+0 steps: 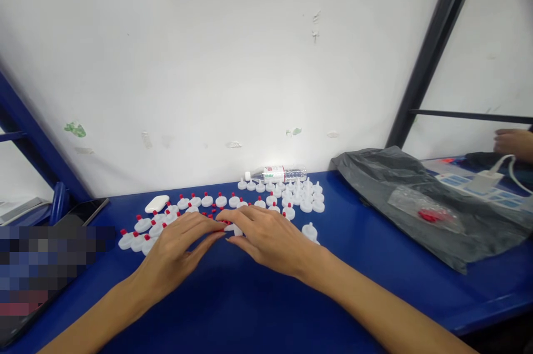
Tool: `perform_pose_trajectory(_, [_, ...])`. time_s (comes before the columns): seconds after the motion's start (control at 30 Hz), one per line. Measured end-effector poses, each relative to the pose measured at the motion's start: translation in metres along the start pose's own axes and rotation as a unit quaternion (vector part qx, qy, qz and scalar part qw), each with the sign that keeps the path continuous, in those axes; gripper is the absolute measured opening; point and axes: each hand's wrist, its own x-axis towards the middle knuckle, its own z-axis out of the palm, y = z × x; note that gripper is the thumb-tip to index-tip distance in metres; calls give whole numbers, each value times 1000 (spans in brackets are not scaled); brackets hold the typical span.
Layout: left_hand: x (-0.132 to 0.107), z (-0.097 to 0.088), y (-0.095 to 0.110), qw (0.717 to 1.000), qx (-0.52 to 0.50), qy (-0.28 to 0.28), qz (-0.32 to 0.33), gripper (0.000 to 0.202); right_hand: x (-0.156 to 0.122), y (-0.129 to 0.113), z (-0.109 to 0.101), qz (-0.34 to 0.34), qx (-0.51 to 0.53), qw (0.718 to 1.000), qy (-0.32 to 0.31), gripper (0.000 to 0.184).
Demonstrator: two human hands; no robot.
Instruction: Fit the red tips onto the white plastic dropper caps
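Both hands meet over a spread of small white plastic caps on the blue table (233,298). My left hand (179,246) lies flat, fingers pointing right, its tips pinched on a small red plug (225,222). My right hand (262,234) faces it, thumb and fingers closed on a white cap (235,229). Several caps with red plugs (144,225) sit to the left and behind. A cluster of plain white caps (297,194) without plugs lies behind the right hand.
A clear water bottle (277,173) lies by the white wall. A white case (157,203) and a dark phone (81,212) are at left. A grey bag (400,187) holds a pouch of red plugs (428,214). Another person's hand (512,143) shows at far right.
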Motion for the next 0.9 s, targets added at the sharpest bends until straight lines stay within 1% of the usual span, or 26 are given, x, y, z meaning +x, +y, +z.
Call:
perform_pose_trajectory(0.1, [-2, 1, -3, 999, -3, -21, -47, 15, -1, 3, 2, -17, 30, 999, 13, 41])
perform_pose_trajectory(0.23, [-5, 2, -3, 993, -18, -85, -82, 20, 0, 2, 4, -30, 56, 997, 33, 42])
perform_pose_trajectory(0.3, [-6, 2, 1, 985, -53, -119, -116, 25, 1, 0, 3, -18, 65, 997, 23, 45])
perform_pose_trajectory(0.37, [-7, 1, 7, 973, -98, -139, -158, 28, 1, -4, 2, -11, 72, 997, 4, 48])
perform_pose_trajectory(0.43, [-8, 1, 14, 963, -133, -143, -185, 32, 2, -7, 1, -13, 70, 997, -6, 50])
perform_pose_trajectory(0.5, [-10, 2, 19, 960, -150, -138, -194, 35, 2, -9, 1, -29, 61, 998, -2, 51])
perform_pose_trajectory(0.67, [-13, 3, 26, 966, -146, -105, -186, 39, -1, -12, 6, -94, 45, 994, 37, 45])
perform_pose_trajectory(0.7, [-13, 3, 27, 967, -142, -101, -185, 39, -1, -13, 7, -94, 48, 994, 38, 45])
perform_pose_trajectory(0.8, [-9, 4, 25, 968, -126, -105, -193, 41, 1, -9, 8, -63, 61, 996, 30, 45])
perform_pose_trajectory(0.9, [-3, 6, 19, 967, -97, -119, -205, 41, 5, 0, 4, -42, 55, 997, 41, 30])
